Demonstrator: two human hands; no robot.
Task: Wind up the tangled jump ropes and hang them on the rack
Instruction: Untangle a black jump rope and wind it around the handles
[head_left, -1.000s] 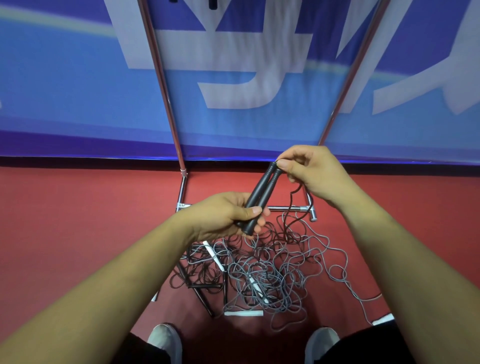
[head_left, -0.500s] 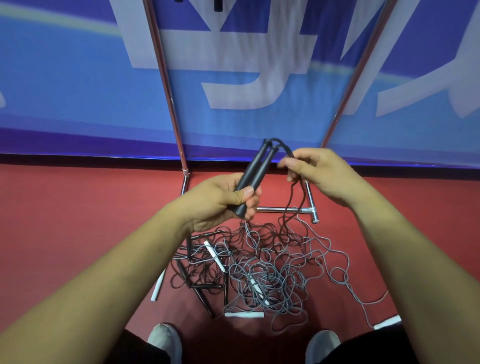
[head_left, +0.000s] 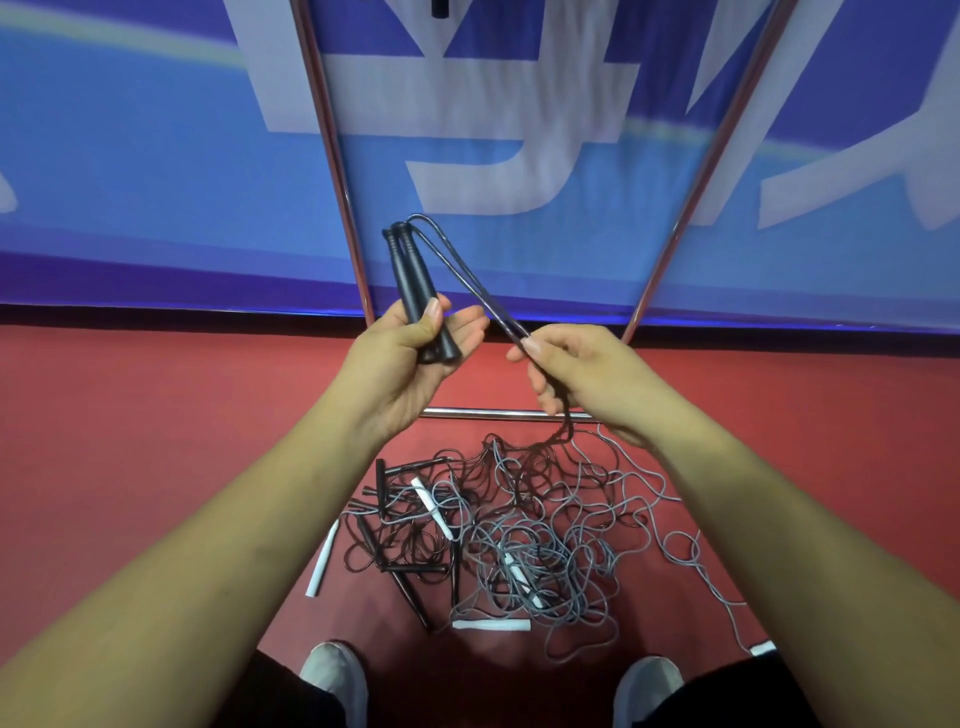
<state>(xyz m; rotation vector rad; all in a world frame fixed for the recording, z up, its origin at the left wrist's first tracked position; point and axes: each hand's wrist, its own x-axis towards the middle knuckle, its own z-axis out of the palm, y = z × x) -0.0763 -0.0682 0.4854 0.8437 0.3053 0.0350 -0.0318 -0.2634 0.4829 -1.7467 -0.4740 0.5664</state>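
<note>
My left hand (head_left: 400, 358) grips two black jump-rope handles (head_left: 413, 280) side by side, their tops pointing up. From the handle tops a doubled black cord (head_left: 470, 280) runs down to my right hand (head_left: 582, 376), which pinches it between thumb and fingers. Below that hand the cord drops into a tangled pile of black and grey ropes (head_left: 519, 535) on the red floor. The metal rack (head_left: 343, 197) stands behind, with two upright poles and a low crossbar.
Loose white handles (head_left: 322, 564) and black handles (head_left: 413, 595) lie in and beside the pile. My two shoes (head_left: 332, 675) stand just short of it. A blue banner with white lettering (head_left: 130, 171) covers the wall behind the rack.
My left hand has lifted the handles and turned them upright. My right hand has slid down along the cord, away from the handle tops, drawing it taut.
</note>
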